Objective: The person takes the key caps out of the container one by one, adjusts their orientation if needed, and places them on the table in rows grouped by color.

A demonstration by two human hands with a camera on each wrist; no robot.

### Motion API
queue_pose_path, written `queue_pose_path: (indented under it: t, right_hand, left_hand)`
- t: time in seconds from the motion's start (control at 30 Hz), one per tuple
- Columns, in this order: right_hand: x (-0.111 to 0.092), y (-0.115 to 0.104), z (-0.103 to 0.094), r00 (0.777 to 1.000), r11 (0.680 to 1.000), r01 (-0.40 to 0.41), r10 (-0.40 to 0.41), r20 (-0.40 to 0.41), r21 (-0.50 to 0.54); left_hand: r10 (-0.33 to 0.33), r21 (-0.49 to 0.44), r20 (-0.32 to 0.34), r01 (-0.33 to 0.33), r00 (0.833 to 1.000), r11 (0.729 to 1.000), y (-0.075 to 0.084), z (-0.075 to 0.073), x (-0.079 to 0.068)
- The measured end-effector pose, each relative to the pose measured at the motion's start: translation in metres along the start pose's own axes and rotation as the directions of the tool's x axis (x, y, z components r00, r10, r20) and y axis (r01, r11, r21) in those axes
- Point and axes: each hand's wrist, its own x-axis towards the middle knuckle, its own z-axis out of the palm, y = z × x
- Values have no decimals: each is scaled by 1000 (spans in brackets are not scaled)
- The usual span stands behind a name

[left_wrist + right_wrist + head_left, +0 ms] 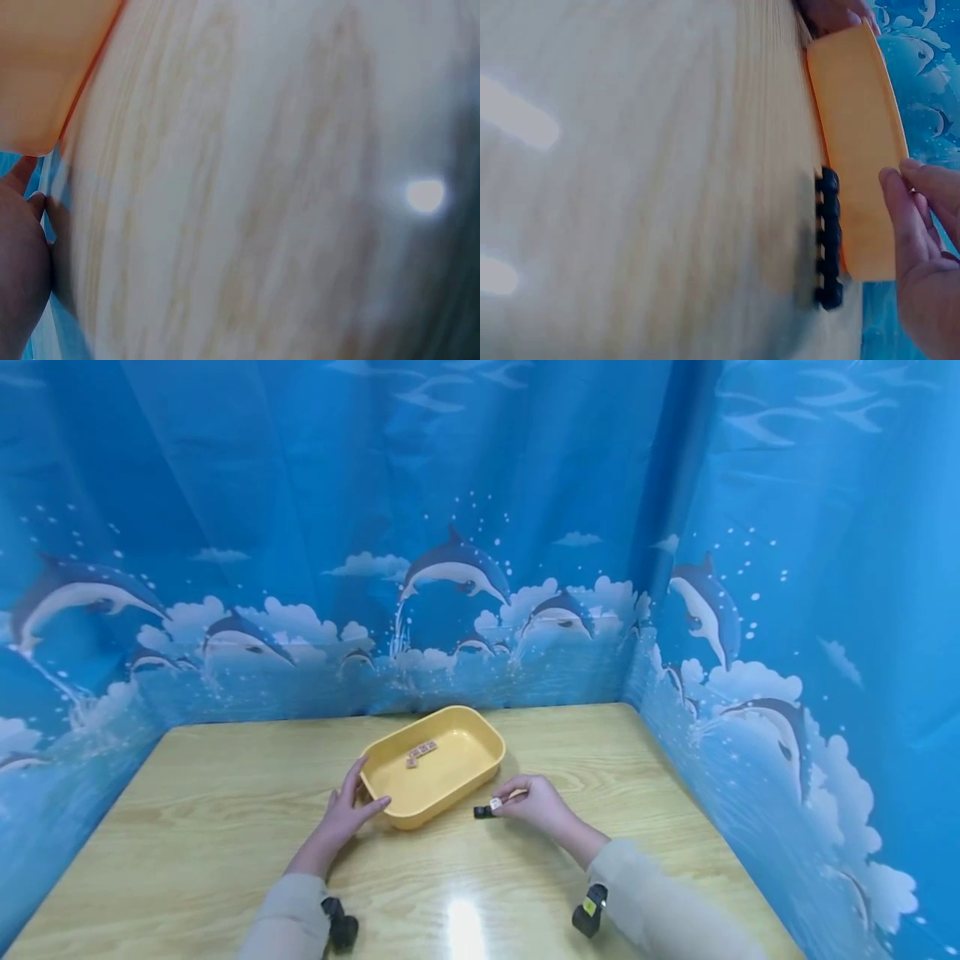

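Observation:
A yellow plastic tub (465, 781) stands at an angle on the table. My left hand (347, 814) holds its near left corner, thumb on the front side and fingers along the left end. Inside lie several small pinkish-brown blocks (423, 749) with marks on their faces. Just right of the tub, my right hand (536, 803) pinches a small white block (495, 803) between thumb and fingertips. Under that hand is a black row of pieces (482, 812), partly hidden in the head view. In the right wrist view several joined black lumps (829, 240) stand beside the tub.
The wood-grain table (225, 827) carries a bright light reflection near its front. A blue dolphin-print curtain (315, 527) hangs along the back and the sides. Black wrist cameras (588, 912) sit on both sleeves.

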Motion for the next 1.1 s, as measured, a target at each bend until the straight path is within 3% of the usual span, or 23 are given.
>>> queue_pose_path:
  t: [0.27, 0.43, 0.6, 1.1]
  right_hand:
    - [-11, 12, 22, 999, 999, -31, 32, -44, 35]
    - [-15, 19, 33, 996, 999, 3, 1, -84, 42]
    - [-18, 23, 43, 996, 1000, 13, -14, -93, -11]
    - [-16, 29, 48, 996, 994, 42, -50, -76, -102]
  left_hand:
    - [2, -8, 6, -2, 1000, 1000, 2, -1, 0]
    - [17, -14, 3, -17, 1000, 1000, 1, -1, -1]
    - [18, -16, -1, -18, 1000, 1000, -1, -1, 0]
    - [4, -6, 18, -4, 1000, 1000, -1, -3, 0]
